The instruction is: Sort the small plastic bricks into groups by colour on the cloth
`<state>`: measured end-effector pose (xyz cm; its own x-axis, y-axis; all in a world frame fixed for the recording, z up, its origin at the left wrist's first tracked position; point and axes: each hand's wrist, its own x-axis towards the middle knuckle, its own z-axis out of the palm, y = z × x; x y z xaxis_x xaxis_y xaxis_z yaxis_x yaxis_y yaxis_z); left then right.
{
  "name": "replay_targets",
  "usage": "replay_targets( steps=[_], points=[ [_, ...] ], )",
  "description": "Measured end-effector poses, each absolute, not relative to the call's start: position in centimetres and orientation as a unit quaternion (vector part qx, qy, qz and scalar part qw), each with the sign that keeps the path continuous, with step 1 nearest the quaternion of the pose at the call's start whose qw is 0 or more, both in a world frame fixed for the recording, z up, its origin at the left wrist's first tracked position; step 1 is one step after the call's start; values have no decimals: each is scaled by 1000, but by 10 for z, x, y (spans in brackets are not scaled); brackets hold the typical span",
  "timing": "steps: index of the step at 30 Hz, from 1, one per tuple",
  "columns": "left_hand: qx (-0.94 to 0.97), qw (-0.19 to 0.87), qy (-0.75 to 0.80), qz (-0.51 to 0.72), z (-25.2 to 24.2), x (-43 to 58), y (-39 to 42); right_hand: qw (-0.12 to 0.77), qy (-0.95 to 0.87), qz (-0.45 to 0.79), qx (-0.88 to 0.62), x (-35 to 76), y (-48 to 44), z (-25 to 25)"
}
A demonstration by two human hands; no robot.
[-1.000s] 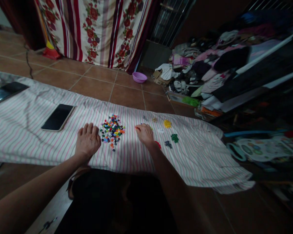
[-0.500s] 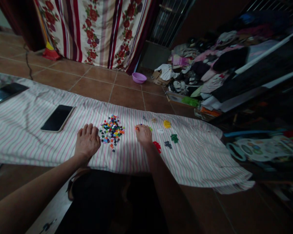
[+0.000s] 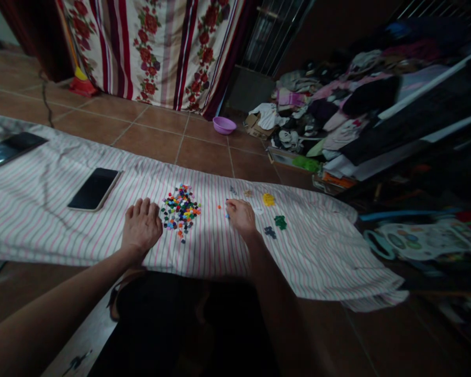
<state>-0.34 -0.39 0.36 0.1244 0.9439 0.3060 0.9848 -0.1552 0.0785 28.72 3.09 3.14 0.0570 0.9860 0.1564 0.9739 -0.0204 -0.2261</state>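
Observation:
My left hand (image 3: 142, 224) lies flat on the striped cloth (image 3: 204, 251), fingers stretched out, just left of a mixed heap of small colourful beads (image 3: 182, 209). To the right of that heap, my right hand (image 3: 241, 215) has its fingers pressed together, low over the cloth. What they hold, if anything, is too small to make out. One orange bead (image 3: 219, 207) lies alone left of the fingertips, and a bit of blue (image 3: 226, 215) shows below them. Around this hand are small one-colour groups: yellow beads (image 3: 269, 199), green beads (image 3: 280, 222), grey beads (image 3: 270, 232) and tan beads (image 3: 248, 193).
A phone (image 3: 94, 189) lies left of my left hand, and another dark phone (image 3: 13, 148) farther left. Beyond the cloth, a purple basin (image 3: 224, 125) stands on the tiled floor. Heaped clothes (image 3: 322, 110) fill the back right.
My right hand has moved a little right, away from the orange bead, which now lies alone on the cloth. The red beads are now hidden behind my right arm. My left hand stays put.

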Motion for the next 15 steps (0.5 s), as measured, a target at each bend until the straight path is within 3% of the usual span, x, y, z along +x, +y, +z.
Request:
replay_targets(
  steps=[15],
  points=[
    [-747, 69, -645, -147, 5, -4, -4, 254, -674, 2, -694, 310, 5, 15]
  ],
)
